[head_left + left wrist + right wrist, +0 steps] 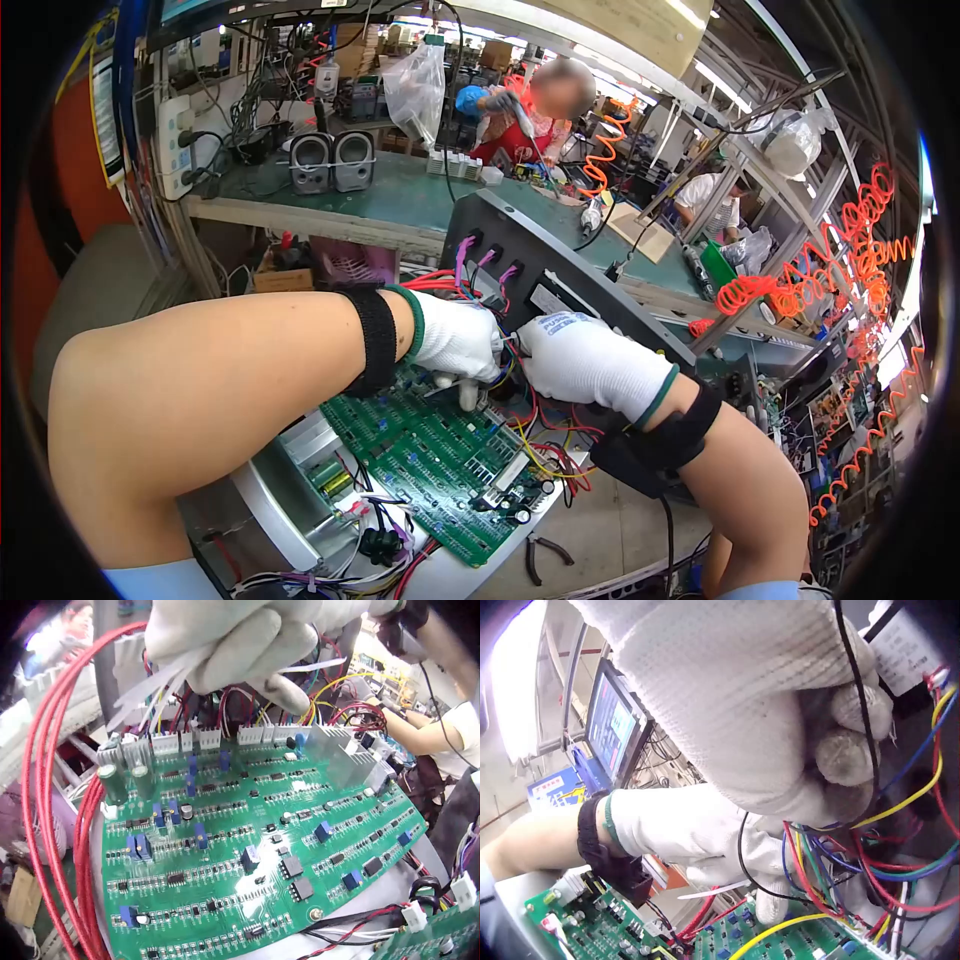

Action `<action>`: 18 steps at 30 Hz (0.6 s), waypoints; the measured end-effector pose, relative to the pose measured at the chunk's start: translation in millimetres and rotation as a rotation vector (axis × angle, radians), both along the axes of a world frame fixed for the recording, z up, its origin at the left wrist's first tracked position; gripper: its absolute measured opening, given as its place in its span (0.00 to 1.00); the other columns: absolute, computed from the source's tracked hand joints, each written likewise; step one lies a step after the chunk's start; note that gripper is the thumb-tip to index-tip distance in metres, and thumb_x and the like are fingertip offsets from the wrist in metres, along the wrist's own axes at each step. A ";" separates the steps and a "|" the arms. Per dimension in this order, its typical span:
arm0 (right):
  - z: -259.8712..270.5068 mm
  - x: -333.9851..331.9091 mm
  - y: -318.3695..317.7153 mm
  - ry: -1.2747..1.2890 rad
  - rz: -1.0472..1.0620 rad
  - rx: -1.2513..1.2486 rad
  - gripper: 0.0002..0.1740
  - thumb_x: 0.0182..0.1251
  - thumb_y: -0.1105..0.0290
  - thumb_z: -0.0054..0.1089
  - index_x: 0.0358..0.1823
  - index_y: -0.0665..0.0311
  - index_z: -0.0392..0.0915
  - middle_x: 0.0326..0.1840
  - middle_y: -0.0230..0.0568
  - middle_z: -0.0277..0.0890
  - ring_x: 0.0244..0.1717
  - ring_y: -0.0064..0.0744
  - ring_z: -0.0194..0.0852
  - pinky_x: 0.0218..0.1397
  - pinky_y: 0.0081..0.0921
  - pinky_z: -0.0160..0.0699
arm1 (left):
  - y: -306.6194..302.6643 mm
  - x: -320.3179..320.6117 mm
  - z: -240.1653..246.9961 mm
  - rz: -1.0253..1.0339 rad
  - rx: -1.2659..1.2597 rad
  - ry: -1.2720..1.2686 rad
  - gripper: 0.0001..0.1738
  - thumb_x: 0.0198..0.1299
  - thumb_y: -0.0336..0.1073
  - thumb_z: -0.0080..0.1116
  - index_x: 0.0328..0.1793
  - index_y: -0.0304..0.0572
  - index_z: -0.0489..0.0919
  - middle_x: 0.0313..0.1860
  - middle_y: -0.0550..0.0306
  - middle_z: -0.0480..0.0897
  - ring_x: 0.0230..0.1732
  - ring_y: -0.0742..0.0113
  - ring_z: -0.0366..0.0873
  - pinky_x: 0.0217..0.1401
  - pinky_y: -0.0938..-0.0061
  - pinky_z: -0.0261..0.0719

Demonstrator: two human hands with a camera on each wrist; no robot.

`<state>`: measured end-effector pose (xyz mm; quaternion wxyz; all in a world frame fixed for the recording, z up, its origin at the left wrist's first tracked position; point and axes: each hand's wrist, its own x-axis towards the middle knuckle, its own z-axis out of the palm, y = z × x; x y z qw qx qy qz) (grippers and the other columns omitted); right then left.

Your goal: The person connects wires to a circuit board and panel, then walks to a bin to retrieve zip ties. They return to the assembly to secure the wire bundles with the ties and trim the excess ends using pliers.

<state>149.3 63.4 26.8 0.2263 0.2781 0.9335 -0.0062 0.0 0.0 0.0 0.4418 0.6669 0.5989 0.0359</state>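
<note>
My gloved left hand (455,335) (240,652) has curled fingers gripping white plastic strips (161,686), which stick out on both sides in the left wrist view. Against it, my gloved right hand (590,365) (735,712) curls its fingers at a bundle of coloured wires (810,862); its fingertips on the bundle are partly hidden. A thin black wire (866,727) crosses over the right fingers. Below both hands lies a green circuit board (425,460) (225,862), with white connectors (210,739) along its edge near the wires.
Behind the hands stands a dark metal panel (560,265) with purple-wired sockets. Thick red cables (52,772) loop left of the board. Pliers (545,560) lie at the front. Across the green bench (400,205), with two small speakers (332,162), a person works. Orange coiled hoses (750,292) hang right.
</note>
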 end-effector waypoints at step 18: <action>6.6 13.9 3.3 0.557 -0.100 -0.176 0.12 0.64 0.69 0.53 0.43 0.69 0.77 0.30 0.48 0.80 0.30 0.40 0.81 0.34 0.34 0.79 | -1.8 -13.1 29.1 0.177 0.133 -0.384 0.13 0.58 0.32 0.59 0.46 0.33 0.84 0.31 0.58 0.87 0.16 0.81 0.67 0.18 0.81 0.63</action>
